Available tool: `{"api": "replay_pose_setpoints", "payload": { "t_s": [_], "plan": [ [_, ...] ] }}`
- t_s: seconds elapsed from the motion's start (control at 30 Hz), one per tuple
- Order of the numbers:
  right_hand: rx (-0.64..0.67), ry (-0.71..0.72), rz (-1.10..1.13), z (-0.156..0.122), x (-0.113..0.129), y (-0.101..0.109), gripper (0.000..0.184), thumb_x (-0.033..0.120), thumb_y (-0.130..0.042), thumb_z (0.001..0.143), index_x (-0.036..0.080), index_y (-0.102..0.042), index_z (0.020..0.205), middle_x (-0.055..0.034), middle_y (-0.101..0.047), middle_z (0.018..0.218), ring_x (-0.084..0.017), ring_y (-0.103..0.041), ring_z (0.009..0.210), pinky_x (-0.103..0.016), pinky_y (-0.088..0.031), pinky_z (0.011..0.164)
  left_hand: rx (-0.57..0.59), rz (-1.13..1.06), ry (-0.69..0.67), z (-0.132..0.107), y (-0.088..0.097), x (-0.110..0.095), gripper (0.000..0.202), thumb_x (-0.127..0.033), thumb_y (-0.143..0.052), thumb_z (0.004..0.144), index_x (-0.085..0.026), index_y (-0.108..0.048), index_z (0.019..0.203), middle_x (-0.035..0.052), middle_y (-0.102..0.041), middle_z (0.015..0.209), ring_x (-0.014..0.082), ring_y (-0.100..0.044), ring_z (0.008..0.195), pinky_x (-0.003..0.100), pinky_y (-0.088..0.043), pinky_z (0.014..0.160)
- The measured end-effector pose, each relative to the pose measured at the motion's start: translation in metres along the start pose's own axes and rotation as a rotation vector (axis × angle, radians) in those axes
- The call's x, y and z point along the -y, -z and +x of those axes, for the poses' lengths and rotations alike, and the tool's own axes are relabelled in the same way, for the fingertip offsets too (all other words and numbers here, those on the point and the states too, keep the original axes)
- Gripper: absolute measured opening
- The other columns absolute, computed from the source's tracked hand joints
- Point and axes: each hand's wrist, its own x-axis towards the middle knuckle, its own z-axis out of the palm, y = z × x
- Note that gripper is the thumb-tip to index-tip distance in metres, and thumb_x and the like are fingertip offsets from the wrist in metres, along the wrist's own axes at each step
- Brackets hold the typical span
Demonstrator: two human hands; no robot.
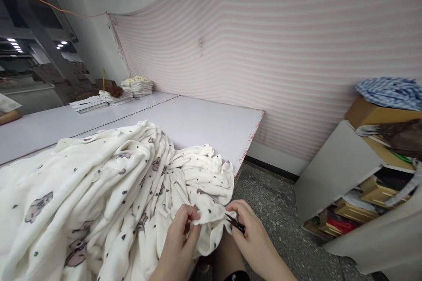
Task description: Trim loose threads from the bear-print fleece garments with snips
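Note:
A large heap of white fabric (108,193), printed with pinkish animals and small dark spots, is bunched over the near edge of the table. My left hand (181,235) pinches the ruffled edge of this fabric between thumb and fingers. Just to its right, my right hand (249,228) is closed around small dark thread snips (236,224). Their blades point left and touch or nearly touch the fabric edge; exactly which, I cannot tell. The right fingertips are also up against the cloth.
Stacks of folded white cloth (136,87) stand at the back of the pale table (211,118). On the right, a shelf cabinet (336,171) holds boxes and a blue checked cloth bundle (391,92). A striped curtain (247,52) hangs behind. Another person's arm (9,116) shows at far left.

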Motion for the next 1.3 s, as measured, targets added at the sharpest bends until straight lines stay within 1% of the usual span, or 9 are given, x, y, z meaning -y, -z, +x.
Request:
{"api": "replay_pose_setpoints", "payload": {
  "t_s": [0.13,0.23,0.33,0.47,0.63,0.73,0.87,1.03,1.3],
  "plan": [
    [0.045,-0.039,-0.091,-0.005,0.016,0.01,0.027,0.011,-0.052,0.08,0.026,-0.051,0.103,-0.002,-0.054,0.105,-0.016,-0.058,0.075,-0.025,-0.046,0.067,-0.017,0.005,-0.055,-0.004,0.001,0.001,0.008,-0.024,-0.046,0.085,-0.022,-0.048,0.078,-0.0013,-0.049,0.073,0.0153,-0.045,0.063,0.024,-0.035,0.056],
    [0.094,0.009,-0.07,-0.005,0.028,0.009,0.019,0.024,-0.057,0.084,0.026,-0.057,0.102,-0.0018,-0.059,0.099,-0.016,-0.061,0.078,-0.023,-0.047,0.066,0.03,0.042,-0.076,-0.003,0.002,0.001,0.007,-0.022,-0.045,0.086,-0.022,-0.048,0.08,-0.0013,-0.049,0.074,0.0151,-0.046,0.064,0.023,-0.036,0.055],
    [0.1,0.034,-0.08,-0.001,0.032,0.003,0.017,0.028,-0.055,0.088,0.026,-0.065,0.102,-0.0018,-0.064,0.09,-0.018,-0.063,0.079,-0.023,-0.047,0.067,0.06,0.08,-0.135,-0.001,0.004,0.001,0.008,-0.018,-0.044,0.086,-0.022,-0.048,0.081,-0.0004,-0.05,0.076,0.0153,-0.049,0.067,0.024,-0.039,0.058],
    [0.094,0.039,-0.075,0.005,0.032,-0.004,0.016,0.027,-0.058,0.087,0.027,-0.07,0.097,-0.0009,-0.069,0.086,-0.018,-0.065,0.078,-0.023,-0.047,0.067,0.062,0.108,-0.156,-0.001,0.005,0.002,0.009,-0.015,-0.044,0.084,-0.022,-0.048,0.08,-0.0002,-0.051,0.076,0.0157,-0.05,0.068,0.025,-0.04,0.06],
    [0.071,0.046,-0.121,0.003,0.031,0.001,0.016,0.029,-0.055,0.089,0.029,-0.07,0.095,0.0004,-0.068,0.083,-0.016,-0.065,0.073,-0.021,-0.046,0.061,0.064,0.08,-0.139,-0.002,0.004,0.002,0.01,-0.015,-0.044,0.084,-0.022,-0.048,0.08,0.0008,-0.051,0.078,0.0162,-0.051,0.069,0.023,-0.04,0.055],
    [0.086,0.082,-0.214,0.0,0.032,0.003,0.018,0.029,-0.055,0.089,0.029,-0.067,0.101,-0.0003,-0.068,0.085,-0.017,-0.065,0.074,-0.021,-0.046,0.058,0.061,0.085,-0.187,-0.002,0.003,0.004,0.011,-0.014,-0.043,0.084,-0.022,-0.049,0.08,0.0018,-0.052,0.079,0.0166,-0.052,0.071,0.022,-0.041,0.054],
    [0.072,0.12,-0.384,-0.003,0.033,0.002,0.016,0.027,-0.055,0.088,0.028,-0.065,0.099,-0.0009,-0.069,0.086,-0.02,-0.066,0.075,-0.026,-0.047,0.062,0.076,0.084,-0.216,-0.002,0.001,0.006,0.014,-0.011,-0.041,0.083,-0.022,-0.049,0.081,0.0018,-0.051,0.08,0.0168,-0.053,0.072,0.022,-0.041,0.053],
    [0.068,0.161,-0.465,-0.004,0.034,0.0,0.017,0.026,-0.054,0.088,0.027,-0.064,0.102,-0.002,-0.069,0.088,-0.021,-0.067,0.076,-0.028,-0.048,0.063,0.093,0.079,-0.192,-0.002,0.0,0.007,0.014,-0.011,-0.041,0.084,-0.022,-0.048,0.082,0.002,-0.05,0.082,0.017,-0.052,0.074,0.023,-0.042,0.055],
    [0.074,0.183,-0.514,-0.006,0.035,0.002,0.017,0.027,-0.052,0.089,0.027,-0.063,0.103,-0.0024,-0.069,0.088,-0.021,-0.066,0.073,-0.029,-0.047,0.061,0.107,0.023,-0.145,-0.003,0.0,0.006,0.013,-0.012,-0.042,0.084,-0.023,-0.049,0.081,0.0019,-0.05,0.082,0.0167,-0.051,0.073,0.022,-0.038,0.051]
  ]
}}
